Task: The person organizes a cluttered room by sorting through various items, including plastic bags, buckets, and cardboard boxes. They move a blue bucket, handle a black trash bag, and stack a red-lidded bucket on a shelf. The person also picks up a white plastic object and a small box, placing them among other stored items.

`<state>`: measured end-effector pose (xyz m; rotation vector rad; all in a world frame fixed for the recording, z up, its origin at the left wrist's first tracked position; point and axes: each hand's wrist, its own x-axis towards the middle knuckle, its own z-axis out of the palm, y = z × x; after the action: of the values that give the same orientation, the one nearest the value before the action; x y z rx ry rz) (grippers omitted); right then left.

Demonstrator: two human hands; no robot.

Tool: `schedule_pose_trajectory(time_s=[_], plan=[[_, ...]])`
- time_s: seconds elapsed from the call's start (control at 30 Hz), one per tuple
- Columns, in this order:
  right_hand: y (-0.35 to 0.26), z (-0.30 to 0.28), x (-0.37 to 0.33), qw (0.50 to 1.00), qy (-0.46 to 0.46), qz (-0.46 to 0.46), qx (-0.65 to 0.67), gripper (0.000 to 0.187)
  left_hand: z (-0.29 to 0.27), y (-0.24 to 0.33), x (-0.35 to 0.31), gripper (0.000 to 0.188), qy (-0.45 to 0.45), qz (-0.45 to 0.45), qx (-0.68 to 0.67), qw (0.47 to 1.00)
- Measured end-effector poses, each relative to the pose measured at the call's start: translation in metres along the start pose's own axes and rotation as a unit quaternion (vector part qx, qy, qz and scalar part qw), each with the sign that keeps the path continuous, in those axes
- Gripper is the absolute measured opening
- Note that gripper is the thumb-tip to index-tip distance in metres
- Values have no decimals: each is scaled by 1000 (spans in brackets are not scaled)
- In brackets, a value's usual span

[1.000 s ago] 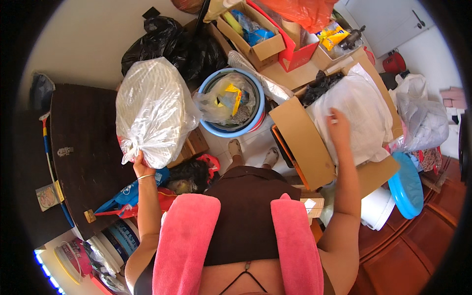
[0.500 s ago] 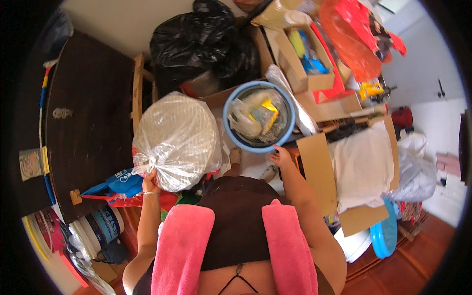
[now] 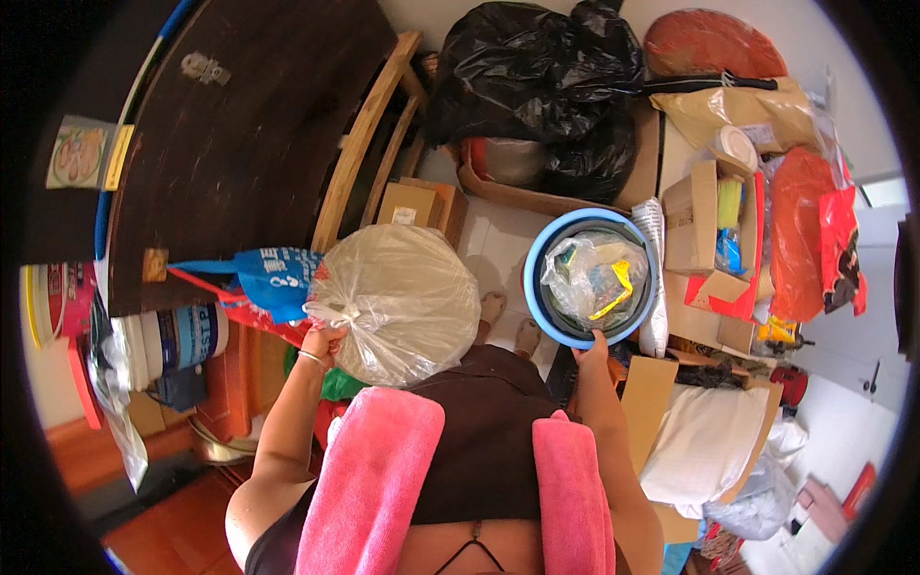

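Left hand (image 3: 326, 347): fingers closed round knotted neck of translucent plastic bag (image 3: 412, 307), beside blue tote bag (image 3: 280, 285). Right hand (image 3: 594, 349): at near rim of blue-rimmed bucket (image 3: 533, 287), fingers mostly hidden, can't tell if pinching. Bucket's by cardboard box's (image 3: 517, 195) near right corner; yellow packet (image 3: 613, 290) inside bucket.

Translucent, perhaps greyish-beige bag (image 3: 407, 307), light-blue basin (image 3: 589, 217), plain pink towel (image 3: 369, 479), and black sacks (image 3: 527, 72).

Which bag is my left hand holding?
The round clear bag, neck gathered in your left hand; the blue bag is beside it, the black bags farther off.
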<state>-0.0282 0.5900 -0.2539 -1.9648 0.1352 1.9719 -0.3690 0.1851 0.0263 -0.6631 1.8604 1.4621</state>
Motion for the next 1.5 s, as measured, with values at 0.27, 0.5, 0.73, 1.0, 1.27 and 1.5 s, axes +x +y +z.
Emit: schedule_pose_trajectory(time_s=[0.27,0.5,0.73,1.0,1.27,1.5], plan=[[4,-8,23,1000,-15,-7,13,34,-1,-70,-55,17,40,-51,5,998],[-2,-4,9,998,-55,-33,17,34,-12,-121,-86,17,47,-81,-18,995],[-44,-1,8,998,-30,-41,-27,31,-20,-138,-89,16,67,-108,-40,991],[-44,-11,-11,997,22,-77,-20,31,-24,-152,-79,16,77,-102,-77,989],[-25,-15,-20,996,-7,-80,-37,36,-31,-161,-66,21,44,-121,-126,984],[-14,10,-67,994,-24,-102,-12,31,-15,-124,-48,25,-38,-39,-176,983]])
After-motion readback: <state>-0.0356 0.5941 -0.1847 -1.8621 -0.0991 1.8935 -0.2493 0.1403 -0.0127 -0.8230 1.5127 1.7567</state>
